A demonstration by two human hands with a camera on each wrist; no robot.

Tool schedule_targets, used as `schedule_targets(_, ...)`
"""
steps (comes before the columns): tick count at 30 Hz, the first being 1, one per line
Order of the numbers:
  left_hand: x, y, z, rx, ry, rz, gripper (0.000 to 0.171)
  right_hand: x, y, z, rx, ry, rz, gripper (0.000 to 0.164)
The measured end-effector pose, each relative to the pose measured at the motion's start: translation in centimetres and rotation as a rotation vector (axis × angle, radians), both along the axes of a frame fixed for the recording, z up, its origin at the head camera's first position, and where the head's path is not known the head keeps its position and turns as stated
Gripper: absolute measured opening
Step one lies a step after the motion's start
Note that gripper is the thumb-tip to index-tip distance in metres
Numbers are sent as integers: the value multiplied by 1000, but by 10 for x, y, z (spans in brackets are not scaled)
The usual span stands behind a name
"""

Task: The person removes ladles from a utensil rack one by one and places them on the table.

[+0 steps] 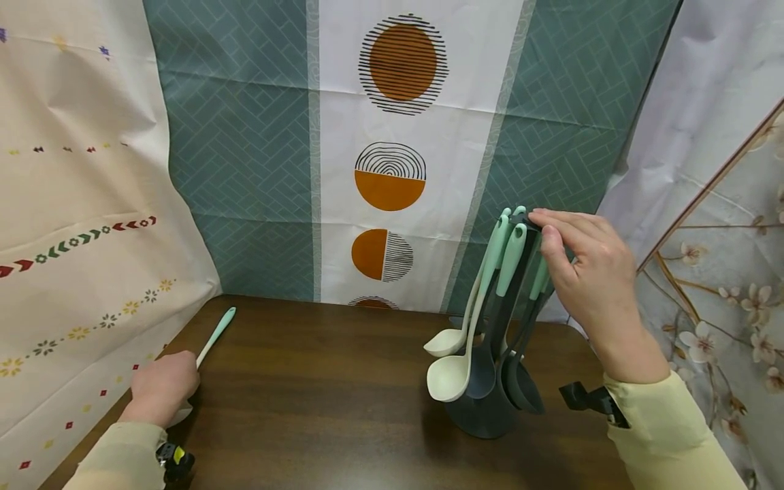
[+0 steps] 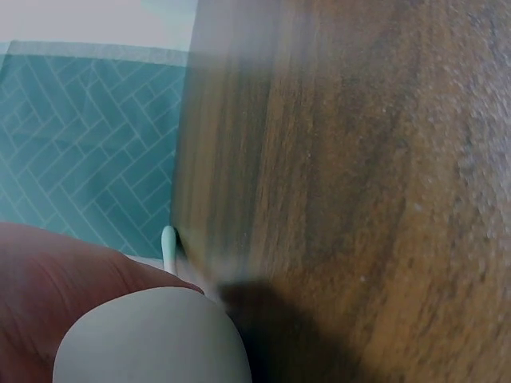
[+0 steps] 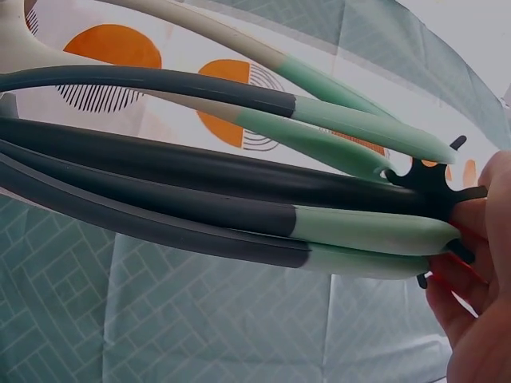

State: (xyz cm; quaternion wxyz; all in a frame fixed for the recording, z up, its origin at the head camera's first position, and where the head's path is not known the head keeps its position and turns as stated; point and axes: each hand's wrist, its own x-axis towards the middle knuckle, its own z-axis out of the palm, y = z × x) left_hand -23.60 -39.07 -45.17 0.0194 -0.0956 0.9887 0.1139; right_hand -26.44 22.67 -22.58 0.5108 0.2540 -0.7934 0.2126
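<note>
At the table's left edge my left hand [image 1: 164, 386] grips a cream utensil with a mint-green handle [image 1: 217, 333]. The handle points away toward the back. In the left wrist view its smooth, rounded cream head [image 2: 152, 339] fills the bottom; the hand hides the part between. On the right stands a dark utensil stand [image 1: 484, 416], hung with several kitchen tools, among them a cream ladle [image 1: 449, 378] and a dark ladle [image 1: 520, 384]. My right hand [image 1: 591, 265] holds the stand's top, its fingers [image 3: 457, 275] at the hooked crown [image 3: 431, 187] beside the mint-green handles.
A brown wooden table [image 1: 318, 388] lies below. Behind it hangs a green and white patterned cloth [image 1: 245, 163]. A cream cloth [image 1: 79, 204] borders the left side, and a flowered cloth [image 1: 735, 286] hangs on the right, close to the right forearm.
</note>
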Motion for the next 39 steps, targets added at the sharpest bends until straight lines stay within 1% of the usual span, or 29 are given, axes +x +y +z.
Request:
schedule_targets(8, 0, -1, 0, 23, -31, 23, 17, -1, 0, 0, -6, -5, 8, 34)
schedule_targets(15, -5, -4, -2, 17, -66, 29, 18, 0, 0, -1, -5, -10, 1, 34)
schedule_targets(18, -7, -3, -2, 9, -71, 32, 23, 0, 0, 0, -5, -12, -4, 35)
schedule_targets(20, -7, -2, -1, -2, -61, 23, 26, 0, 0, 0, -2, -12, -7, 35)
schedule_targets(22, -7, 1, 1, -12, -23, 13, 24, 0, 0, 0, 2, -9, -8, 35)
schedule_targets(23, -7, 3, 3, -22, 8, 3, 24, 0, 0, 0, 4, -7, -7, 35)
schedule_targets(26, -5, 9, 7, -52, 123, -22, 24, -1, 0, 1, 6, -3, -2, 35)
schedule_targets(29, -6, 19, 12, -82, 230, -36, 31, -1, 0, 0, 4, -2, 0, 35)
schedule_targets(36, -10, 54, 27, -80, 358, -47, 47, 0, 0, 0, 7, -3, 0, 36)
schedule_targets(39, -13, 72, 32, -89, 405, -68, 48, -1, 1, 0, 8, -5, -1, 36)
